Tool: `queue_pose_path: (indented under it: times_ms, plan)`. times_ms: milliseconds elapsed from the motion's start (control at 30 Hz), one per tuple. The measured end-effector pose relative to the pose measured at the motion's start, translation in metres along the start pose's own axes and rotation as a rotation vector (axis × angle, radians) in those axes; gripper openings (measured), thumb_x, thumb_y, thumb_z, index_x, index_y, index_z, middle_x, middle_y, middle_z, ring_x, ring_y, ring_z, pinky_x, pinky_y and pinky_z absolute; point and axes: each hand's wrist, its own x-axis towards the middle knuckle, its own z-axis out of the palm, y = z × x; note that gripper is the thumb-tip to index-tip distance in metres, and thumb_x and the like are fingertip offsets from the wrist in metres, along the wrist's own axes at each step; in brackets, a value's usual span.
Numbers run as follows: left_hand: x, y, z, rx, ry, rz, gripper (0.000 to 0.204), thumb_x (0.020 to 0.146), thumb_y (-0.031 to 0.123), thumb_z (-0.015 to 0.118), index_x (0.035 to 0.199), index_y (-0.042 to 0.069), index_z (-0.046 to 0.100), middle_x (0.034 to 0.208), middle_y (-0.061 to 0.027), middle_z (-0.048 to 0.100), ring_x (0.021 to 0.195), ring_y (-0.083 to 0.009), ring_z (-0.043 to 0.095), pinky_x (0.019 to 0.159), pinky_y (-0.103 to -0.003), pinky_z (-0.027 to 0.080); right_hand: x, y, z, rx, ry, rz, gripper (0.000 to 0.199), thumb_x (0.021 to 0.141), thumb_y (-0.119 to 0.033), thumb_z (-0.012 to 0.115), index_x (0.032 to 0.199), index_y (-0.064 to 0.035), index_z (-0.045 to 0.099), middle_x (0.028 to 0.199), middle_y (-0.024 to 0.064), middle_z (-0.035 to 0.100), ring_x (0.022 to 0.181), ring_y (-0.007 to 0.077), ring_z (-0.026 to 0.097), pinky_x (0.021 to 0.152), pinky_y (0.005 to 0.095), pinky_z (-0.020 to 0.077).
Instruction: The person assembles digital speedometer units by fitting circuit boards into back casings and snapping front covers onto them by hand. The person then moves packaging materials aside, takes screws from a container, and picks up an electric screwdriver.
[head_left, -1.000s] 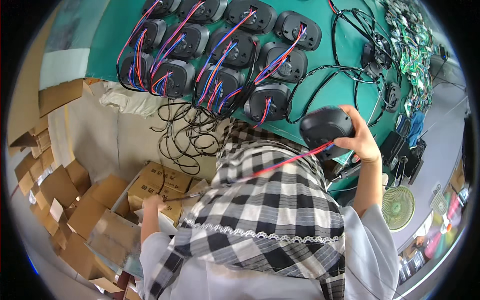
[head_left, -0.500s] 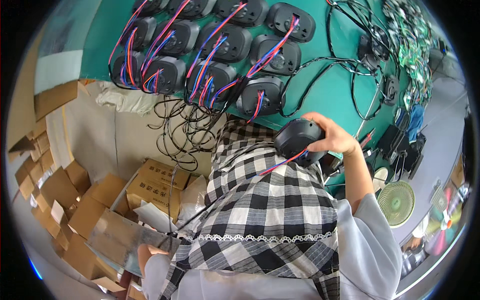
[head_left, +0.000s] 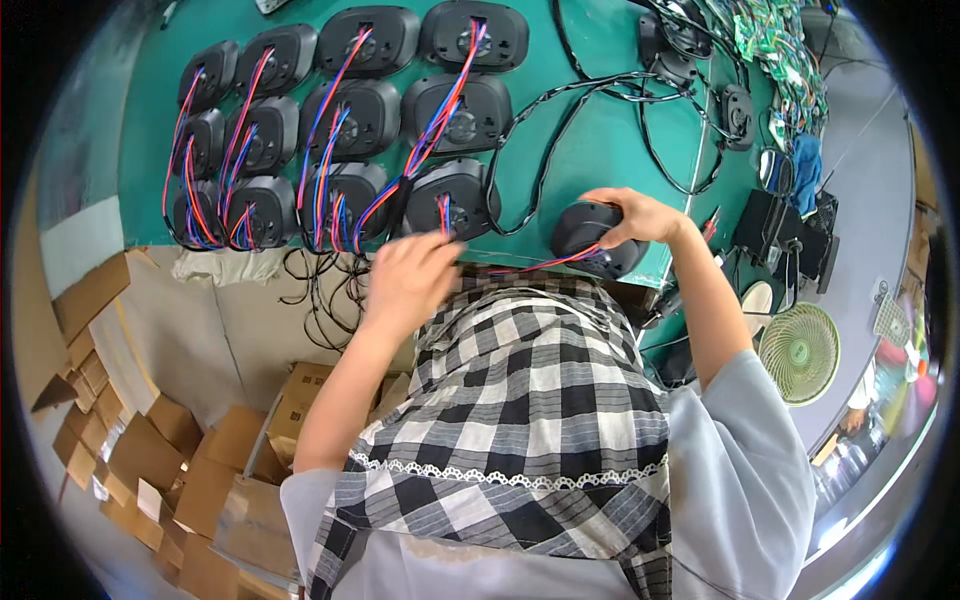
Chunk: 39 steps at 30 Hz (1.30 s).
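Observation:
My right hand grips a black oval speaker housing at the near edge of the green table. Red and blue wires trail from the housing toward my left hand, which hovers blurred over the table edge with its fingers curled near the wires. Whether the left hand pinches the wires is unclear. Just beyond it lie rows of several more black housings with red and blue leads.
Black cable loops and green circuit boards lie at the table's far right. A small green fan stands on the floor at right. Cardboard boxes are piled at lower left. Loose black cables hang over the table's edge.
My left hand has risen from the cardboard boxes up to the table edge beside the wires. My right hand has brought the housing down onto the table's near edge.

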Motion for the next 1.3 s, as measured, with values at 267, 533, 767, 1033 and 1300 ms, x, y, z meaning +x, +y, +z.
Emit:
queue_pose_path:
  times_ms: [267,533,767,1033,1300]
  plan:
    - [0.059,-0.007,0.013,0.043,0.095,0.189,0.020,0.070,0.021,0.074,0.087,0.013,0.065,0.105,-0.0022,0.054,0.100,-0.0184,0.053,0.082,-0.035,0.040,0.029,-0.005,0.026,0.048,0.098,-0.199,0.061,0.063,0.000,0.075,0.120,-0.0027,0.053,0.110,0.0067,0.060,0.101,0.0162,0.055,0.092,0.0302,0.0439]
    - [0.102,0.004,-0.025,-0.461,0.510,0.024,0.023,0.085,0.021,0.066,0.099,0.003,0.062,0.101,-0.0101,0.049,0.085,-0.0191,0.054,0.070,-0.028,0.048,0.088,-0.036,0.088,-0.626,0.425,-0.397,0.055,0.063,-0.028,0.080,0.113,-0.0125,0.064,0.109,0.0077,0.057,0.110,0.0294,0.047,0.095,0.0415,0.0364]
    - [0.063,0.021,-0.073,-0.310,0.398,0.311,0.049,0.074,0.056,0.068,0.083,0.009,0.057,0.090,-0.0101,0.054,0.086,-0.0299,0.054,0.077,-0.042,0.047,0.046,-0.035,0.083,0.026,0.693,-0.441,0.037,0.079,-0.026,0.072,0.108,-0.0048,0.063,0.098,0.0091,0.062,0.094,0.0217,0.058,0.082,0.0341,0.0472]
    - [0.020,0.020,-0.162,-0.099,0.435,0.247,0.043,0.082,0.043,0.063,0.062,0.006,0.054,0.072,-0.0084,0.051,0.074,-0.0305,0.053,0.077,-0.044,0.043,0.020,0.029,-0.013,1.162,1.374,-0.324,0.022,0.089,-0.011,0.057,0.106,0.0009,0.051,0.086,0.0113,0.061,0.070,0.0181,0.063,0.057,0.0285,0.0512]
    - [0.021,0.021,-0.249,-0.398,0.361,0.336,0.040,0.086,0.037,0.053,0.061,0.009,0.041,0.070,-0.0067,0.043,0.068,-0.0228,0.040,0.070,-0.040,0.037,0.016,0.066,-0.090,0.397,2.104,0.109,0.062,0.073,-0.022,0.072,0.122,0.0017,0.042,0.113,0.0216,0.052,0.107,0.0316,0.051,0.091,0.0402,0.0425]
